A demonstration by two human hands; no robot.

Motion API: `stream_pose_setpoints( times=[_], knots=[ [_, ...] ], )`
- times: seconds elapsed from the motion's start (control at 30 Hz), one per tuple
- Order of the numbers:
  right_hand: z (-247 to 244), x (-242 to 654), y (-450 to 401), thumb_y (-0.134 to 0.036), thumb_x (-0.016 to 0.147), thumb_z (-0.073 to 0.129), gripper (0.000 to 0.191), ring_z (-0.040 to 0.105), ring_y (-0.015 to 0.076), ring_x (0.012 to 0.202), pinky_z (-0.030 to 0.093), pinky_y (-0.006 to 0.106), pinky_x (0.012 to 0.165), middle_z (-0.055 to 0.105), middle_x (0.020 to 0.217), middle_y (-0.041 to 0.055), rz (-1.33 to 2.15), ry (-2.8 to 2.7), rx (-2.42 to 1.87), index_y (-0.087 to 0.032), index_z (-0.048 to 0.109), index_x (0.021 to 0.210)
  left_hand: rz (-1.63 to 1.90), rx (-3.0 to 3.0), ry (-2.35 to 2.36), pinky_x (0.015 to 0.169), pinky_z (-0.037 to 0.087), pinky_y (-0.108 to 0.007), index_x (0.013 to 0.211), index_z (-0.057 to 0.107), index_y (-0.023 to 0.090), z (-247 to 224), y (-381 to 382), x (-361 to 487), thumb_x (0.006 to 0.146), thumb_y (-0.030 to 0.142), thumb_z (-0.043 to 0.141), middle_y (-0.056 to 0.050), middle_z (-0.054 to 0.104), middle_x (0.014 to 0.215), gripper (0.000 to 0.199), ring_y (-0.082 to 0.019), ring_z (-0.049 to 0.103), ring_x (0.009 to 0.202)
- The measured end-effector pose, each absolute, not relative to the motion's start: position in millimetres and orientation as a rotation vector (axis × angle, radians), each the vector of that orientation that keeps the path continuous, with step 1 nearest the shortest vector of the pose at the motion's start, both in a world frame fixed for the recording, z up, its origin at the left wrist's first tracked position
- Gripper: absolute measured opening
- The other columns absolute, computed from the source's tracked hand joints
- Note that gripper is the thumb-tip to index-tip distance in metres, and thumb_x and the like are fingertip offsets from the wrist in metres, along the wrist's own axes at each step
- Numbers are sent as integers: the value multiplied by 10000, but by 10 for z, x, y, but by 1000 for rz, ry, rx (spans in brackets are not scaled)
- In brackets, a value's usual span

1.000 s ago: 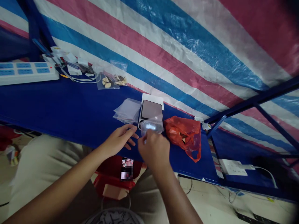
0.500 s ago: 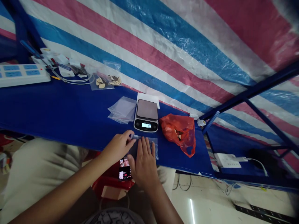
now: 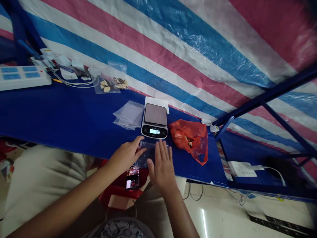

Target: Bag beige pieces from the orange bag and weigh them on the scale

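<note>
Bag just in front of scale. Left hand pinches its left edge, thumb and fingers nearly closed; right hand open, flat on it. Red bag right of scale, sleeves left.

Display of the scale indicates "0.0"; the panel markings are too small to read.

Blue table: scale on it, clear bags beside, red bag other side; filled pouches, cables, power strip further along.
</note>
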State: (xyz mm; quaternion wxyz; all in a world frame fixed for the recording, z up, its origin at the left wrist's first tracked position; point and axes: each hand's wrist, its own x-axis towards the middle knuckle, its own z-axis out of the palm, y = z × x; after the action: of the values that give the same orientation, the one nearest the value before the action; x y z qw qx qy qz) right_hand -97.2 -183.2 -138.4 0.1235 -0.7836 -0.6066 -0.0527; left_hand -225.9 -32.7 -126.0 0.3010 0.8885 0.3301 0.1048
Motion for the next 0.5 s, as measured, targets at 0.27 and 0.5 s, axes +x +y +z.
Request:
stream_pose_setpoints(
  times=[0.27,0.5],
  knots=[
    [-1491,-834,-1881,-477,1062,342,666,240,344,1552,223,631,1218,265,1663,200,-117,-1648,-2490,-81,318,1596,422,2663,777,710,523,-258,1185,665,242,-1360,-399,-2284,1030,290,446,-78,654,1130,273,-185,672,945],
    [-1541,-529,-2284,-382,1080,340,653,255,278,1554,321,573,1205,336,1635,214,-93,-1550,-2318,-98,154,1637,460,2670,664,749,547,-263,1195,715,246,-1362,-333,-2325,1053,310,407,-56,682,1106,345,-170,662,964]
  ],
)
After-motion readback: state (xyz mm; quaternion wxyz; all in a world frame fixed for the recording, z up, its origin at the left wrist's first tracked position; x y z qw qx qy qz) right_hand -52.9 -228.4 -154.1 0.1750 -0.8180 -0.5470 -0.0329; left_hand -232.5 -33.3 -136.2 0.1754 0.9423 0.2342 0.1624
